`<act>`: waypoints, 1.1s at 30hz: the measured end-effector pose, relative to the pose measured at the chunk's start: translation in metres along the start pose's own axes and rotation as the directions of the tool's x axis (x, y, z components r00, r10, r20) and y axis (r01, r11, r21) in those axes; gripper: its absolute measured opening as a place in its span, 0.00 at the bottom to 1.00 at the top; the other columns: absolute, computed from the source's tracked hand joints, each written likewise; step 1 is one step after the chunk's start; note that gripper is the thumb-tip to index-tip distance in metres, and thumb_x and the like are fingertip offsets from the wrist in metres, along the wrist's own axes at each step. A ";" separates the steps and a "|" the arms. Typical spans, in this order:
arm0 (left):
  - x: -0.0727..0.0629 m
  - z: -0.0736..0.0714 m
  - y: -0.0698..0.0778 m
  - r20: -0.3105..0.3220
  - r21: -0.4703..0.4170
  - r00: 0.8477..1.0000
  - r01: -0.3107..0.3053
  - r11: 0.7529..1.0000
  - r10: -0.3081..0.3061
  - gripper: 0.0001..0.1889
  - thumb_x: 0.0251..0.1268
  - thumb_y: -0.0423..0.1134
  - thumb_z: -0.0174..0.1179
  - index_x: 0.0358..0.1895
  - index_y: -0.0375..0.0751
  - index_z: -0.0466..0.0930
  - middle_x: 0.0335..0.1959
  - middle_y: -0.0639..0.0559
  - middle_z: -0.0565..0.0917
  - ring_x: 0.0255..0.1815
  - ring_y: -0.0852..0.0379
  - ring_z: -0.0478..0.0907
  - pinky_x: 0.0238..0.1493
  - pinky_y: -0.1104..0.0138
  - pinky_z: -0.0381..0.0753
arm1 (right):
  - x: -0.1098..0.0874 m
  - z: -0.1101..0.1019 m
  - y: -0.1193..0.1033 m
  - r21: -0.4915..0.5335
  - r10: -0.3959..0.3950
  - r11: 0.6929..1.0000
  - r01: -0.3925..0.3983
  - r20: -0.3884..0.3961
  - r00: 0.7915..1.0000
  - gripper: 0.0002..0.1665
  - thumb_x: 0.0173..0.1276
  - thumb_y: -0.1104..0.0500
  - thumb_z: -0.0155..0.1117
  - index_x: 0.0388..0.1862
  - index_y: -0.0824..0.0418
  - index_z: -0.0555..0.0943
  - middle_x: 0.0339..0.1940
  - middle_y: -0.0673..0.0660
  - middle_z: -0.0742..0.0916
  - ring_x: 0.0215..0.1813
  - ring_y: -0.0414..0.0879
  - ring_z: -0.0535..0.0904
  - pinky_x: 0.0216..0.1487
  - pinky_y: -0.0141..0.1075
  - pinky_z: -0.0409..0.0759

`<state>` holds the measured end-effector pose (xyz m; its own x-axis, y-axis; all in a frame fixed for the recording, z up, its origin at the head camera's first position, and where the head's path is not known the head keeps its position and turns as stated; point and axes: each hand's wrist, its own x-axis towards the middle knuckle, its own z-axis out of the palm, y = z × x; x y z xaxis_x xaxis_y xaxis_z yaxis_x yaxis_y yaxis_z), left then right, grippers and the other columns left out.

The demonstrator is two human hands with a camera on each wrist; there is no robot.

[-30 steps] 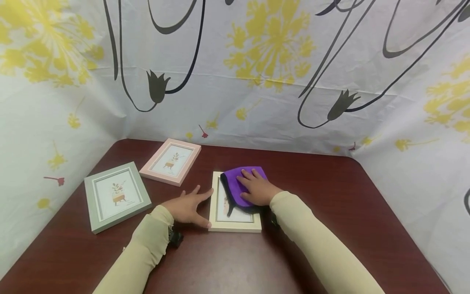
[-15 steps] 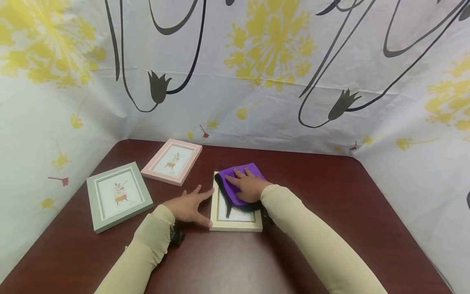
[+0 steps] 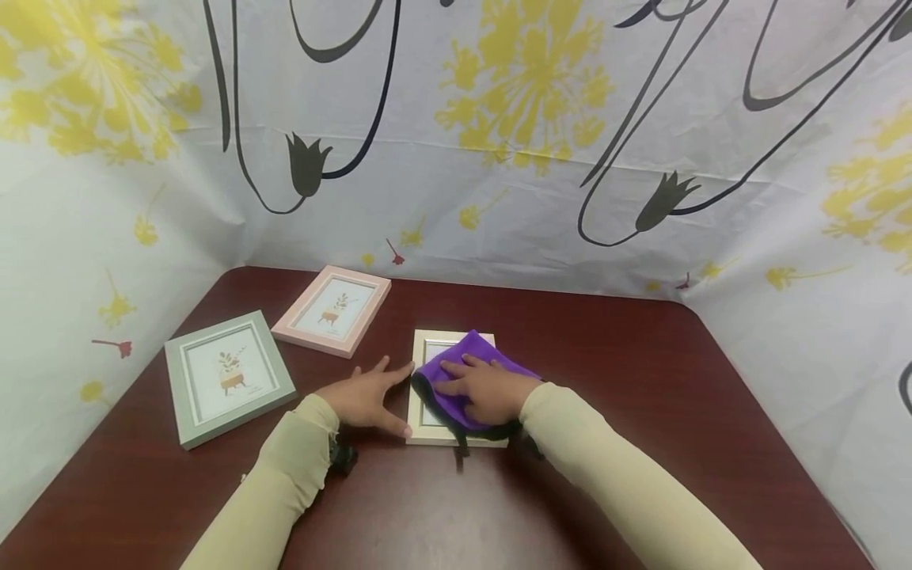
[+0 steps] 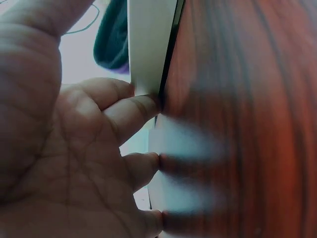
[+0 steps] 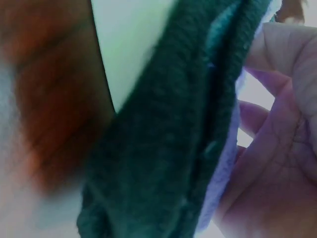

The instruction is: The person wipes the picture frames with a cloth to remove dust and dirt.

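Observation:
A cream picture frame (image 3: 420, 434) lies flat on the dark red table, partly covered by a folded purple cloth (image 3: 470, 346) with a dark edge. My right hand (image 3: 492, 389) presses the cloth down with spread, fairly straight fingers. In the right wrist view the cloth's dark green edge (image 5: 148, 134) droops beside the palm. My left hand (image 3: 366, 400) steadies the frame's left side, thumb near the lower corner and index finger higher up. The left wrist view shows its fingertips against the frame's side (image 4: 151, 39) and the tabletop. Most of the picture is hidden under the cloth.
A green picture frame (image 3: 174, 388) lies at the left of the table (image 3: 641, 412), and a pink one (image 3: 285, 332) sits behind it near the back edge. A white patterned curtain (image 3: 399, 190) encloses the back and sides.
The right hand has slid the cloth up-left, then down toward the near edge of the cream frame, uncovering its top. A strap on the cloth now hangs past the near edge. The left hand stays put.

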<state>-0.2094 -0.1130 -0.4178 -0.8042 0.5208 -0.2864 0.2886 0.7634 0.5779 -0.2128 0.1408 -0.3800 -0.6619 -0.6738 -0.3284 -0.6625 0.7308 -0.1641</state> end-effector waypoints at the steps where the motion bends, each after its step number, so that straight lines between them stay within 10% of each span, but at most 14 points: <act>1: 0.000 0.000 0.000 0.002 0.000 1.000 -0.001 1.000 0.001 0.60 0.45 0.66 0.73 0.80 0.51 0.50 0.79 0.38 0.52 0.80 0.40 0.37 0.73 0.37 0.39 | -0.002 0.001 -0.001 0.004 -0.008 1.000 0.008 0.001 1.000 0.38 0.67 0.61 0.59 0.76 0.43 0.67 0.80 0.55 0.61 0.78 0.67 0.51 0.71 0.65 0.55; 10: 0.000 -0.001 0.000 0.003 -0.003 1.000 0.003 1.000 -0.003 0.60 0.45 0.65 0.73 0.80 0.52 0.50 0.79 0.40 0.53 0.80 0.41 0.36 0.73 0.39 0.38 | -0.004 0.004 -0.002 0.057 -0.002 0.998 0.003 -0.022 1.000 0.36 0.68 0.59 0.59 0.75 0.44 0.69 0.80 0.56 0.61 0.78 0.66 0.50 0.72 0.64 0.52; 33: -0.002 0.000 0.001 0.008 -0.007 1.000 -0.006 1.000 0.006 0.60 0.46 0.63 0.74 0.81 0.52 0.49 0.79 0.37 0.50 0.80 0.41 0.36 0.73 0.37 0.38 | 0.057 -0.004 0.002 -0.035 0.359 0.932 -0.360 -0.048 0.932 0.36 0.79 0.46 0.46 0.82 0.42 0.50 0.82 0.60 0.49 0.79 0.68 0.43 0.65 0.71 0.57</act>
<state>-0.2078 -0.1131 -0.4172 -0.7980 0.5287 -0.2893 0.2897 0.7574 0.5852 -0.2534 0.1037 -0.3958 -0.8715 -0.3712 -0.3205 -0.3911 0.9204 -0.0025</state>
